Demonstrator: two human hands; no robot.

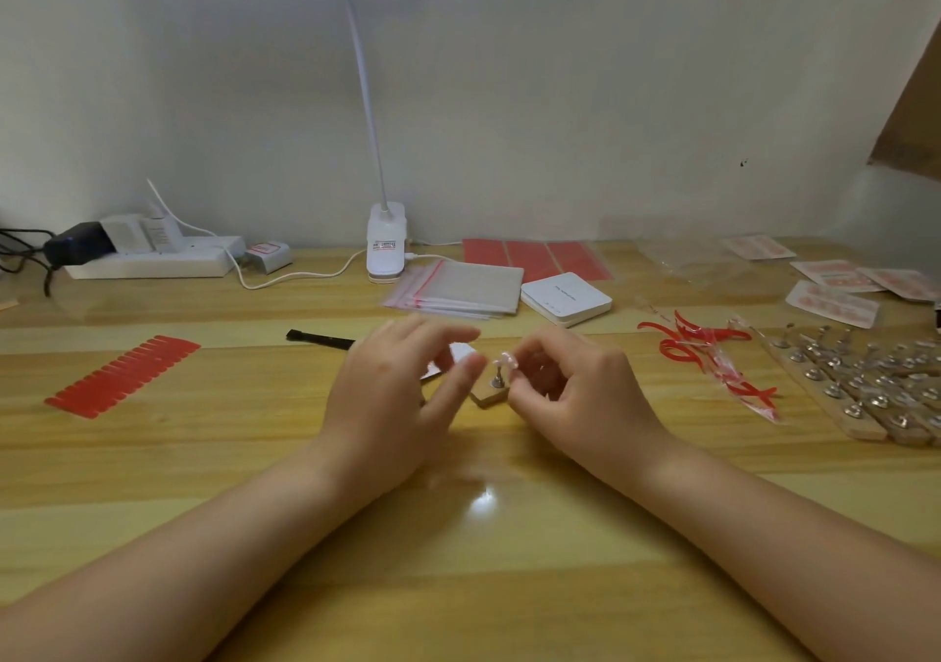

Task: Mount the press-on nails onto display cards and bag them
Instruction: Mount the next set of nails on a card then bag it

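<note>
The small pale pink press-on nail point(507, 360) sits atop a short metal-pinned wooden stand point(493, 392) between the two hands, on the light wooden tabletop point(478, 559). The right hand point(570, 396) pinches the nail with curled fingers and is nearer. The left hand point(392, 396) hovers just beside it, fingers relaxed, grasping nothing I can see.

Centre of frame: right hand point(570, 386) pinching a small pale pink press-on nail point(507, 360) atop a metal-pinned wooden stand block point(491, 396); left hand point(402, 396) beside it, fingers loose and blurred over a white card point(461, 353). Behind, stacked clear zip bags with red strips point(458, 287) and a white card pile point(565, 299). Left of frame, red adhesive tab strip point(122, 374). Right edge, rows of wooden nail stands point(865, 381).
</note>
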